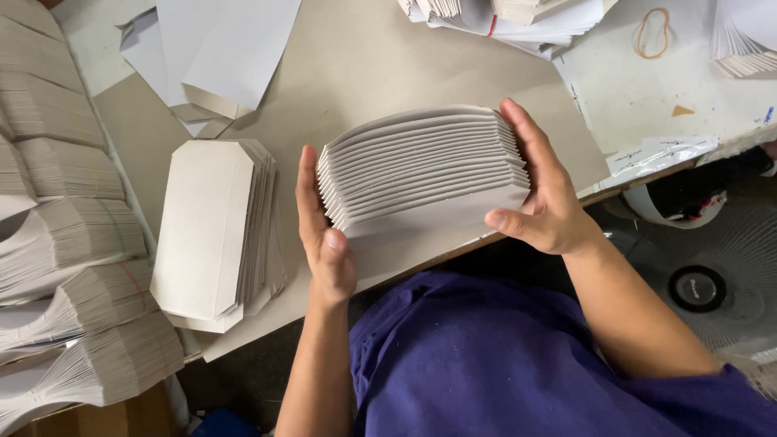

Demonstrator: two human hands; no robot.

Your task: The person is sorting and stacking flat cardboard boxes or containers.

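OK, I'm looking down w/ the head cam: both hands are up over the near edge of the table (453,65), clamped on one stack of cards (425,166) between them. Left hand (324,235) presses flat against the stack's left end, fingers straight up along the card edges, thumb tucked round the front near the bottom corner. Right hand (542,190) cups the right end, fingers wrapped over the top-right side, thumb across the front lower corner. So each hand is closed onto the stack from opposite ends, firm squeeze, cards bowed a bit upward in the middle & fanned so I see their long edges stepped like ribs. Stack is held just above the brown sheet covering the table, right in front of the body; whether its bottom edge touches the sheet I can't tell. Just left of the left hand lies a second pile of cards (214,235), flat on the table, corners clipped, edges slipped sideways. Far left there are bundled stacks (69,267) tied w/ bands, several rows deep. Top left, loose white sheets (218,48). Top right, a rubber band (652,33) on the white surface, well apart from the hands. Purple shirt (486,364) fills the bottom; a fan (708,275) sits lower right under the table edge.
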